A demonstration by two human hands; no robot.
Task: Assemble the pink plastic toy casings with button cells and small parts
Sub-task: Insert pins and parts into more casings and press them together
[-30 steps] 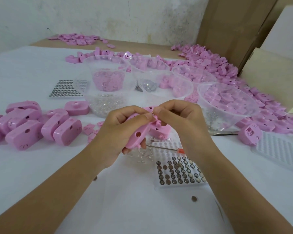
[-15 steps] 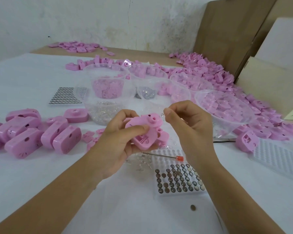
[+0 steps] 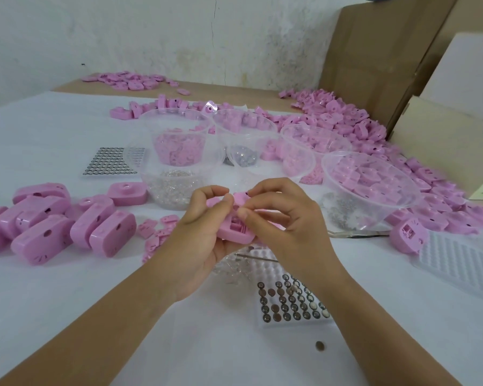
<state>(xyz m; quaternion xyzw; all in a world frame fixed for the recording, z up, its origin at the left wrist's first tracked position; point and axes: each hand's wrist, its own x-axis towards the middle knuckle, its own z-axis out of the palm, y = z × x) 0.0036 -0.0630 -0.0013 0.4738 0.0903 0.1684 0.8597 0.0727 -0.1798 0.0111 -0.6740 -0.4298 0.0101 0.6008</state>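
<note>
At the far left a cluster of closed pink shells [image 3: 48,227] lies on the white table [image 3: 67,288], with a sheet of button cells [image 3: 106,162] behind them. Next come clear bowls, the nearest one [image 3: 173,190] holding small clear parts. In the middle, raised above the table, the left hand [image 3: 204,235] cups a pink casing [image 3: 234,232] from below, fingers curled round it and its ribbed inside facing up. The right hand [image 3: 285,221] pinches the casing's upper edge between thumb and forefinger (whether a small part sits between them is too small to tell). Below the wrists a tray of button cells [image 3: 290,302] lies partly filled, with one loose cell [image 3: 320,346] near it. To the right stand a wide bowl of pink pieces [image 3: 371,188], a heap of pink parts [image 3: 346,115] and a clear blister tray [image 3: 457,263].
</note>
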